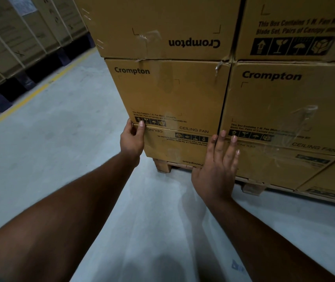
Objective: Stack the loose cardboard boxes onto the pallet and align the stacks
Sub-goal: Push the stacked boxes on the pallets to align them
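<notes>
Bare floor [60, 159] lies open left of the pallet [163, 165], whose boxes [170, 92] stack three high at the corner (six visible). Left hand [132, 139] curls round the bottom box [174, 147] corner edge; right hand [217, 169] presses flat, fingers straight, on its face.

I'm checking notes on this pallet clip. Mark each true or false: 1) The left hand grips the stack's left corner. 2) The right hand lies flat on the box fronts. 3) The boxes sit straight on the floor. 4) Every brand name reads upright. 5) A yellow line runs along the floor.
1) True: the left hand grips the corner where the middle box meets the bottom box.
2) True: the right hand lies with straight fingers.
3) False: they sit on a wooden pallet.
4) False: the top box shows it upside down.
5) True: the yellow line runs at left.
</notes>
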Demonstrator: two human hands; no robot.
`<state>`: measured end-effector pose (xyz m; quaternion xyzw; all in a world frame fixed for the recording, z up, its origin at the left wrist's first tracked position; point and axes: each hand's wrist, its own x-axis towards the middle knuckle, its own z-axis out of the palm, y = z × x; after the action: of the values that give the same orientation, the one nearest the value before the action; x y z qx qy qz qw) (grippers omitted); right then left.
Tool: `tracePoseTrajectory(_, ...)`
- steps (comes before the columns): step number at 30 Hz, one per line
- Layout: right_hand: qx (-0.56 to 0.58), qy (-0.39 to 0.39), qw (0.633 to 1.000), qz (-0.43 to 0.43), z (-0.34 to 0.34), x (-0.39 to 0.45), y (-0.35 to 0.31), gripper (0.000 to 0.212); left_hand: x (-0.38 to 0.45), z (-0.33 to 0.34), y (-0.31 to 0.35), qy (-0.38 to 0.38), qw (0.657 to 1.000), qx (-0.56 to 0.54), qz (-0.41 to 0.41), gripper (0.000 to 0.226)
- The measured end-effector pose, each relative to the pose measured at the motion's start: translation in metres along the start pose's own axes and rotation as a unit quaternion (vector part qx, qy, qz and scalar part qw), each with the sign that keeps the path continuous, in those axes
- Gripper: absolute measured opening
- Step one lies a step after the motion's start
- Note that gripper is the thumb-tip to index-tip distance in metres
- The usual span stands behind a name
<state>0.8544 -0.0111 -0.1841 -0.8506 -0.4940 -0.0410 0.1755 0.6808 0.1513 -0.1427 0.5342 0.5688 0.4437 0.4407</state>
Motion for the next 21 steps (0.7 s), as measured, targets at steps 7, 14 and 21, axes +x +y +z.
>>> tracePoseTrajectory(7,-0.003,0.026,0.999,-0.040,-0.002,-0.001,0.021,0.113,-0.004,-0.004,0.005,-0.017,1.000,0.015,0.001,0.046)
tracePoseTrajectory(14,-0.044,0.032,0.994,-0.097,-0.012,-0.007,0.068,0.104,-0.053,0.029,0.010,-0.075,0.994,0.079,-0.011,0.126)
tracePoseTrajectory(21,-0.134,-0.023,0.987,-0.081,-0.023,-0.005,0.101,0.104,-0.086,0.084,0.007,-0.118,0.984,0.130,-0.025,0.137)
